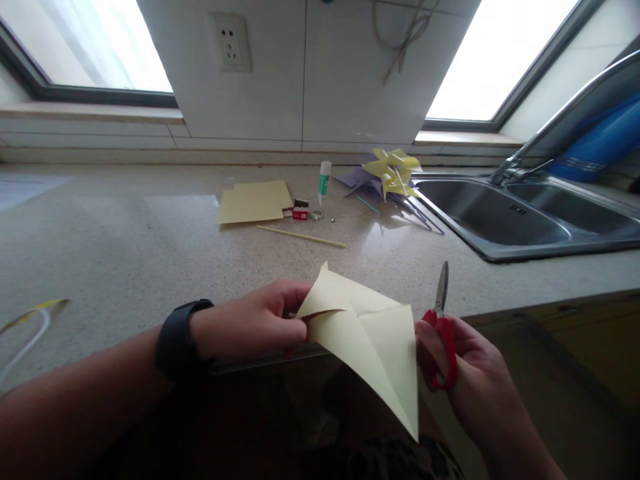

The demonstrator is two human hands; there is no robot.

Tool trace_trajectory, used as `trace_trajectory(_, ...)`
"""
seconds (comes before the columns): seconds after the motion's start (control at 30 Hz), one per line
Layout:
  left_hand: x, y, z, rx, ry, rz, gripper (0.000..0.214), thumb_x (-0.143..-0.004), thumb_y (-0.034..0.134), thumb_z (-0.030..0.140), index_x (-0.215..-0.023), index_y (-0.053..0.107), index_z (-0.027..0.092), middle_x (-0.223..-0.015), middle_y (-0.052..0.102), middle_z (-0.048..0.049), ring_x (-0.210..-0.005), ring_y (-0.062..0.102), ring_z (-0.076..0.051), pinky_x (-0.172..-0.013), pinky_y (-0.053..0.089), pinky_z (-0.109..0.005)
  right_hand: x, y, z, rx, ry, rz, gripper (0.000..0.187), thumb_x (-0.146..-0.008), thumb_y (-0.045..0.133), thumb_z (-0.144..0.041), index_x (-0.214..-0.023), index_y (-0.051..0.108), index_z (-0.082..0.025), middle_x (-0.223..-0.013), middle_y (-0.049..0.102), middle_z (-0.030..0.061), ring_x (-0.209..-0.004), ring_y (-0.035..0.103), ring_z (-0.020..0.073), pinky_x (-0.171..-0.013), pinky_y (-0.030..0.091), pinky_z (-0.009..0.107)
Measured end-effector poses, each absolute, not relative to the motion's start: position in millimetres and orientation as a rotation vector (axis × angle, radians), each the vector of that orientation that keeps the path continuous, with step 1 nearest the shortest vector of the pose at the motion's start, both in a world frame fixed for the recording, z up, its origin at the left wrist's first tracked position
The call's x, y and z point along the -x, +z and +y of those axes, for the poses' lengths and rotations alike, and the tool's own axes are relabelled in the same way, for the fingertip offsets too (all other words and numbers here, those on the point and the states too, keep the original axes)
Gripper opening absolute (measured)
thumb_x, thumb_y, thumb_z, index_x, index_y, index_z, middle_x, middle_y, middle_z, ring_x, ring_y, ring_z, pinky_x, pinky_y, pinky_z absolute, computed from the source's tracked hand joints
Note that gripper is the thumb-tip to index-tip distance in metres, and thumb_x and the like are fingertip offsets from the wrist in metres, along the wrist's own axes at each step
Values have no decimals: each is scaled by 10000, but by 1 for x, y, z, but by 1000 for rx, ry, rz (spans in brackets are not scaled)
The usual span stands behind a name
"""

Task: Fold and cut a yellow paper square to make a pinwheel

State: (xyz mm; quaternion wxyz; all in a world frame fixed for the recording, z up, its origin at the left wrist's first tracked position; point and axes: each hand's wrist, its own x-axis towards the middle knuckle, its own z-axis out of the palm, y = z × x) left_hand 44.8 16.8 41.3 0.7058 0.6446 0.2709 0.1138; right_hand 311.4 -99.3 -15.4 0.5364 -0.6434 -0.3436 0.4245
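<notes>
A pale yellow sheet of paper (365, 327) with creases and a slit from its left edge hangs over the counter's front edge. My left hand (265, 320) pinches it by the left side, thumb on top beside the slit. Red-handled scissors (445, 333) are in my right hand (475, 380), blades pointing up and looking closed together. The right fingers are close to the paper's right edge; I cannot tell whether they touch it.
On the counter (150, 260) lie yellow paper sheets (253, 202), a small red box (301, 212), a glue stick (324, 179), a small clear ring (317, 215) and a thin yellow stick (300, 236). Yellow and purple pinwheels (393, 170) rest beside the sink (495, 213). Strips (40, 320) lie left.
</notes>
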Motion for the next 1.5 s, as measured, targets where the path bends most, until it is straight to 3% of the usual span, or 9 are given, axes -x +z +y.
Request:
trace_trajectory(0.3,-44,40,21,-1403,236,515,466,-701,519,34,-1090,707,207,-877,636,24,-662,544,-87,-579,477,-172,-296,-13,-99,1460,1004,-766,387,-627,932,-385,-852,682,-194,-784,683,13,-661,571,132,-562,491,209)
trace_trajectory(0.6,-44,26,24,-1242,395,646,287,-711,588,106,-983,668,157,-753,582,21,-584,523,-94,-514,505,-202,-296,-23,-85,1418,627,-737,333,-676,905,-394,-785,657,-200,-703,665,-10,-563,586,107,-514,522,202)
trace_trajectory(0.8,-41,23,26,-1100,472,541,409,-674,629,75,-1069,670,174,-1041,680,-88,-961,639,-249,-631,589,-295,-282,-19,-78,1323,659,-703,315,-731,867,-391,-854,652,-198,-754,686,2,-586,617,124,-529,539,231)
trace_trajectory(0.97,-46,25,14,-949,460,365,447,-836,630,188,-1281,592,220,-1405,580,-137,-1166,631,-327,-822,600,-419,-271,-10,-72,1287,633,-706,311,-741,863,-389,-818,631,-197,-686,662,-27,-535,579,92,-497,512,192)
trace_trajectory(1.1,-58,28,-6,-845,464,386,442,-981,524,378,-1379,559,190,-1380,619,-174,-1159,662,-312,-948,549,-441,-265,-3,-70,1246,673,-721,288,-758,852,-386,-850,649,-204,-751,705,-10,-581,616,100,-538,540,194)
trace_trajectory(1.23,-67,24,-18,-836,501,495,425,-938,645,274,-1349,603,175,-1291,686,-170,-1048,721,-268,-839,574,-328,-260,-2,-71,1220,731,-749,256,-777,844,-371,-867,663,-214,-764,717,-16,-599,644,100,-559,552,186)
trace_trajectory(1.5,-70,24,-25,-835,618,561,490,-890,717,194,-1369,611,200,-1314,683,-152,-1176,669,-306,-968,537,-400,-252,-7,-68,1165,803,-804,243,-784,848,-352,-867,660,-221,-760,717,-34,-609,642,85,-567,550,168)
